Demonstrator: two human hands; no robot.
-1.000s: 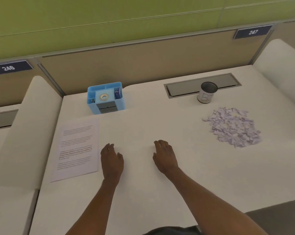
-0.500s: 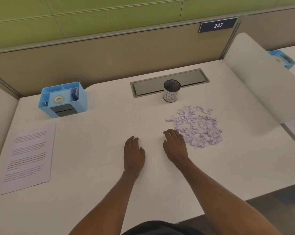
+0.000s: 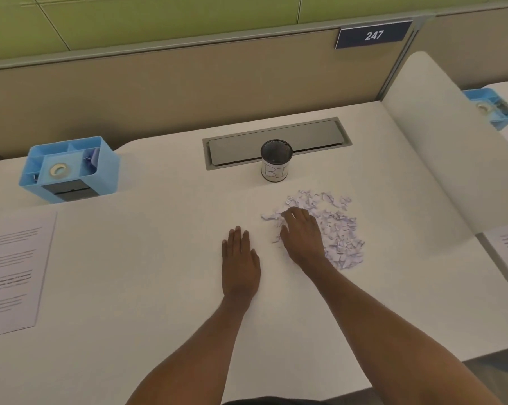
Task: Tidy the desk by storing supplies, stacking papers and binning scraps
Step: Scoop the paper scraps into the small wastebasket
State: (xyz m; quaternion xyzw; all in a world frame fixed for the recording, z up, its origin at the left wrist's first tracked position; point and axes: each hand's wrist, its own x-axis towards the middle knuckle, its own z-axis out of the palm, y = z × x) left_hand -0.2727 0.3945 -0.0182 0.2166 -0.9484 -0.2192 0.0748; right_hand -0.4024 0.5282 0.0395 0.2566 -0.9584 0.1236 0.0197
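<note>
Over by the right side of the desk (image 3: 159,287), the person's right hand (image 3: 302,238) is now settling onto the near-left part of the pile of lilac paper scraps (image 3: 340,226). Half a second ago it was only lying just beside the pile's edge. Its fingers are spreading wide and bending slightly onto the scraps, and I am not seeing anything closed inside them yet. The left hand (image 3: 240,258) is resting flat and relaxed on bare desk just beside it, holding nothing. To my eye the binning is starting: the scraps are all still lying on the desk, near the dark mesh cup (image 3: 276,162) standing behind them. Well apart to the left, the printed sheet (image 3: 10,273) and the blue organiser (image 3: 68,171) are sitting untouched.
</note>
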